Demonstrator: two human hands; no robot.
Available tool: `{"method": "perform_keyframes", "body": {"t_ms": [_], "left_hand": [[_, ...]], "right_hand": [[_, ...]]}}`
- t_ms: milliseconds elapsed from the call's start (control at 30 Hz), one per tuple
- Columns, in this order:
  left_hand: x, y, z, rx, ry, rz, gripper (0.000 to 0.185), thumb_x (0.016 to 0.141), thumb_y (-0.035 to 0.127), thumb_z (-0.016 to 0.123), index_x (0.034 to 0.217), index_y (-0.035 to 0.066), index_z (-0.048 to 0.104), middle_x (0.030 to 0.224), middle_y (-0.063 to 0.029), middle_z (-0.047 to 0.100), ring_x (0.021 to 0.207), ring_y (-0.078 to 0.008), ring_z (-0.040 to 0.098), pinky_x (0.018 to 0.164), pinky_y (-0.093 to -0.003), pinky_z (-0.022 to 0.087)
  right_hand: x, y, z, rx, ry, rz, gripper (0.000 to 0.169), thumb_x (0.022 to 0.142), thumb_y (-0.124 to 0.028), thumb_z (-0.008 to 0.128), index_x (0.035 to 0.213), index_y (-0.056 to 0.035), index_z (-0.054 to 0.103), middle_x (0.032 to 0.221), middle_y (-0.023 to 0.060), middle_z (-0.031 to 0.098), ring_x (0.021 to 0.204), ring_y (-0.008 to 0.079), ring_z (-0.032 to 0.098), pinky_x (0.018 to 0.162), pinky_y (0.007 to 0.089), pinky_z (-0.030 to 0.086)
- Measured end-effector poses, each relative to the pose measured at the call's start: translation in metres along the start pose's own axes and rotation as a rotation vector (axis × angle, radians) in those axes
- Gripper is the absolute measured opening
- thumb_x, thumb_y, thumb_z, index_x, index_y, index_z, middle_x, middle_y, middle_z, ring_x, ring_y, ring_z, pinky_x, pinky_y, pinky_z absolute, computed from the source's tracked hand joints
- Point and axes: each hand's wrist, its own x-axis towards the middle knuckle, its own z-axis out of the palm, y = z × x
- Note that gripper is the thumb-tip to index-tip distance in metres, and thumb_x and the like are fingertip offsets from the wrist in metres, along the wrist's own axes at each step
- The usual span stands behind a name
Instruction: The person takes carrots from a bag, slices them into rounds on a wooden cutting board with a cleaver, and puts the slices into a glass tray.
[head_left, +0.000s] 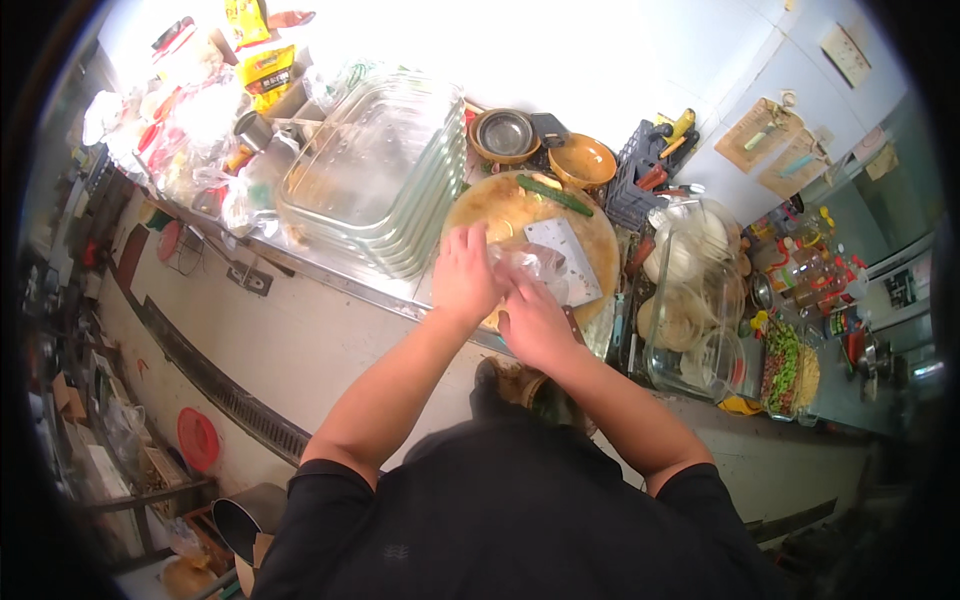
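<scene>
Both hands meet over a round wooden chopping board (487, 199) at the counter's front edge. Between them is a clear plastic bag (553, 271); any contents are hard to make out. My left hand (466, 274) pinches its left side, and my right hand (536, 319) grips it from below, the fingers close together. Beneath the bag a cleaver (574, 259) lies flat on the board, its wooden handle (574, 324) pointing towards me beside my right wrist. A green cucumber (555, 195) rests along the board's far edge.
Stacked glass trays (375, 165) stand left of the board. Behind it are brown bowls (583, 161) and a grey knife rack (634, 176). To the right sit a glass tray (694, 367), sauce bottles (810, 274) and a container of chopped greens (782, 360). Plastic bags (199, 124) crowd the far left.
</scene>
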Motion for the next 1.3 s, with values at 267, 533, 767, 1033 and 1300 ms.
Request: {"method": "perform_keyframes", "body": {"t_ms": [267,533,767,1033,1300], "left_hand": [[0.048,-0.035,-0.021,-0.161,-0.32,-0.128,0.02,0.094,0.019,0.057,0.102,0.005,0.068,0.095,-0.0176,0.064,0.087,-0.0407,0.061,0.078,-0.0466,0.051],[0.071,-0.06,-0.012,-0.494,-0.645,-0.091,0.019,0.095,0.01,0.056,0.11,0.004,0.066,0.097,-0.0176,0.069,0.09,-0.0326,0.067,0.077,-0.0382,0.053],[0.082,-0.082,-0.003,-1.111,-0.804,-0.581,0.031,0.094,-0.002,0.053,0.125,0.002,0.057,0.115,-0.0055,0.065,0.08,-0.0117,0.063,0.073,-0.0257,0.051],[0.073,-0.069,-0.014,-1.262,-0.717,-0.578,0.053,0.09,-0.005,0.057,0.141,0.004,0.044,0.14,-0.0049,0.051,0.084,-0.0074,0.057,0.075,-0.0239,0.05],[0.06,-0.051,-0.006,-0.6,-0.682,-0.086,0.052,0.086,0.002,0.064,0.136,0.004,0.051,0.145,-0.012,0.047,0.104,-0.0216,0.062,0.085,-0.0298,0.052]], "right_hand": [[0.054,0.031,-0.04,-0.074,-0.749,0.45,0.042,0.092,-0.034,0.054,0.112,0.0016,0.064,0.105,0.0218,0.067,0.102,0.035,0.064,0.089,0.045,0.049],[0.078,0.068,0.003,0.983,-0.484,0.455,0.038,0.098,-0.027,0.045,0.114,0.0015,0.065,0.112,0.0222,0.067,0.103,0.0368,0.062,0.092,0.0408,0.047],[0.078,0.078,0.028,-0.33,-0.1,0.488,0.047,0.079,-0.021,0.064,0.12,0.0006,0.057,0.114,0.0224,0.062,0.107,0.035,0.058,0.094,0.0442,0.047],[0.115,0.084,0.023,0.359,-0.423,0.375,0.029,0.089,-0.015,0.054,0.115,-0.0023,0.059,0.104,0.0175,0.068,0.088,0.0345,0.066,0.078,0.0391,0.054],[0.111,0.124,0.066,0.878,-0.264,0.868,0.031,0.099,-0.025,0.042,0.102,-0.0026,0.063,0.096,0.018,0.069,0.083,0.0331,0.069,0.065,0.0429,0.057]]}}
